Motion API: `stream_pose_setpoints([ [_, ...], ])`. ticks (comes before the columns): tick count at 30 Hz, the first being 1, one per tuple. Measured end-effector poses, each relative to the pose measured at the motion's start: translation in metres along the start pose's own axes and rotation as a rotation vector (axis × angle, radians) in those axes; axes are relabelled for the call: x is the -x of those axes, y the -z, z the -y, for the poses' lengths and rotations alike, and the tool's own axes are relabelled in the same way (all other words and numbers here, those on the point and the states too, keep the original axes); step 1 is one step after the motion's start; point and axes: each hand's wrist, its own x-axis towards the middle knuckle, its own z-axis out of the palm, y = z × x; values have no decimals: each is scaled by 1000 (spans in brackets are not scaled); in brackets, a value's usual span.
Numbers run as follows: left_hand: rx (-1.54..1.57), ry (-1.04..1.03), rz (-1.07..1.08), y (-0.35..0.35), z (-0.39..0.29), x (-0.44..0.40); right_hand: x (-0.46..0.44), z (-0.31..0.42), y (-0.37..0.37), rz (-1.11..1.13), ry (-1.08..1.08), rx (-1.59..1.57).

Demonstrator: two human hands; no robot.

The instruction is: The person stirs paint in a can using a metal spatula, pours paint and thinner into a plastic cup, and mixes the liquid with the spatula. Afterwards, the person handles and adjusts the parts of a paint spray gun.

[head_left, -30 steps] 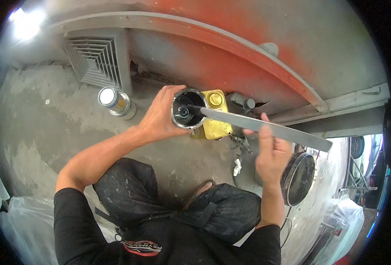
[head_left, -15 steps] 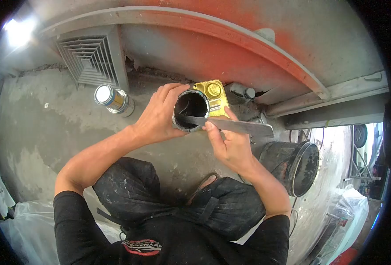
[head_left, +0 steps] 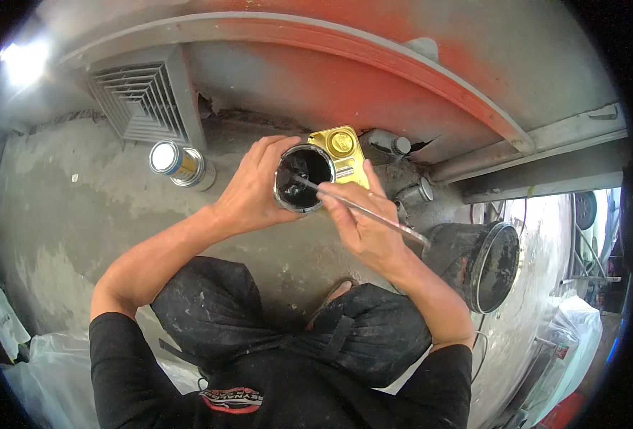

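My left hand point(head_left: 250, 182) is wrapped round the left side of an open metal can point(head_left: 320, 166), tilted so that its dark inside faces me. Glossy black stuff, which looks like paint, coats its inner wall and rim. My right hand point(head_left: 375, 236) grips a flat metal blade point(head_left: 411, 232), seen nearly edge-on, whose far end reaches into the can. The other end sticks out past my wrist to the right. Just behind the can lies a yellow rectangular tin point(head_left: 341, 143) with a round cap, partly hidden by the can and my right hand.
On the floor at left stands a labelled tin point(head_left: 177, 163) with a white top. A square vent grille point(head_left: 137, 104) leans at the red-grey panel point(head_left: 295, 79). A capped bottle point(head_left: 389, 142) and a small metal can point(head_left: 418, 191) lie behind my right hand. A black bucket point(head_left: 466, 261) rests on its side at right.
The blade has turned from showing its broad face to nearly edge-on, and its tip has shifted up inside the can. The can has moved slightly left in view.
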Motion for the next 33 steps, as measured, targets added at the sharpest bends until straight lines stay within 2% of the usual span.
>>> stream_pose_setpoints([
  [3,0,7,11,0,0,1,1,3,6,88,9,150],
  [6,6,-12,12,-1,1,1,-2,-3,4,-50,4,165],
  [9,15,-20,14,-2,3,0,-1,2,3,72,-23,-22],
  [10,11,-19,19,-2,3,0,1,2,7,114,42,54],
  [14,19,-26,43,-2,4,1,-2,-4,8,-31,43,187],
  [17,13,-23,49,-1,2,-1,-1,-1,5,38,11,14],
  [20,14,-24,42,-2,3,0,3,-3,10,72,71,182],
  [23,19,-23,47,-2,5,1,-1,-3,8,-39,27,226],
  [26,9,-22,55,-1,5,0,-1,-1,8,59,48,15],
  [29,1,-24,47,-1,7,1,7,-13,8,81,117,152],
  [33,-7,-24,50,-2,9,2,0,-9,13,21,57,255],
])
